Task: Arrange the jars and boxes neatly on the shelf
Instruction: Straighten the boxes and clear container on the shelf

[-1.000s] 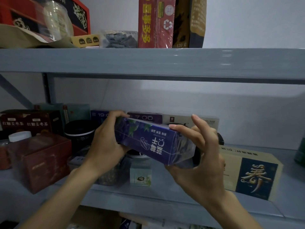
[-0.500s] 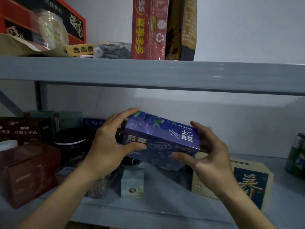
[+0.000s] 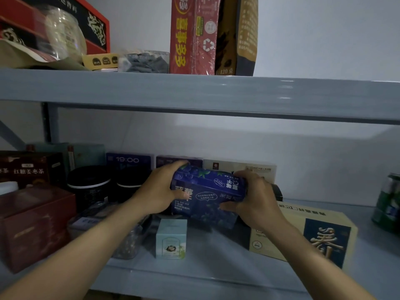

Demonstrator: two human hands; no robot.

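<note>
From the head camera, both hands are clamped on one blue box [image 3: 207, 195]: the left hand [image 3: 161, 191] curls over its left end with the thumb on the front face, and the right hand [image 3: 252, 199] wraps its right end, thumb underneath. The box is held above the lower shelf [image 3: 205, 269], tilted, in front of a back row of boxes against the wall.

The shelf's front lip runs bare under the forearms, and open shelf floor lies between the small pale box [image 3: 171, 238] and the beige box [image 3: 303, 232] at the right. Further right, past a gap, a green can [image 3: 387, 202] stands at the frame edge.

The left side is crowded: two black-lidded jars [image 3: 89, 187] side by side, a clear jar [image 3: 129, 241] with brownish contents behind the left forearm, and a dark red box [image 3: 34, 226] at the front.

The upper shelf [image 3: 194, 89] carries a tall red box [image 3: 192, 35], a brown pouch [image 3: 237, 35] touching it, and a clear empty jar [image 3: 62, 33] lying tilted.
</note>
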